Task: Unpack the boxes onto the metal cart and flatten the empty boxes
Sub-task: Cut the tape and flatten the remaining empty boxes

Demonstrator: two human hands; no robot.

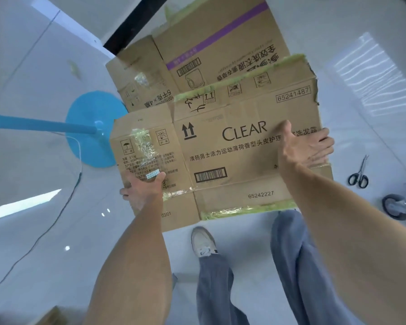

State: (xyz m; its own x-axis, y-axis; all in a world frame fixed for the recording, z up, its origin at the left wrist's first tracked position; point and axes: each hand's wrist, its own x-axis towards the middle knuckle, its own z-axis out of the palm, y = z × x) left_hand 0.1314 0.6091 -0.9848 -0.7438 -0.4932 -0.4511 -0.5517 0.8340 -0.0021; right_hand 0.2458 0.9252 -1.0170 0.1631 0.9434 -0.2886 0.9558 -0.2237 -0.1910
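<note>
A flattened brown "CLEAR" cardboard box (pixel 232 151) is held above the white floor (pixel 33 231). The left hand (pixel 143 188) grips its near-left edge; the right hand (pixel 305 144) clasps its right edge. Behind lies another flattened purple-striped carton (pixel 216 43); black-handled scissors (pixel 359 172) lie right.

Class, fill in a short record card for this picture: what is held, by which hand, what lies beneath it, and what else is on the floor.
held item: flattened CLEAR box
left hand: grips the box's lower left edge
right hand: holds the right edge
beneath: another flattened box on the floor
floor, right: scissors, a caster wheel
floor, left: blue fan base
</note>
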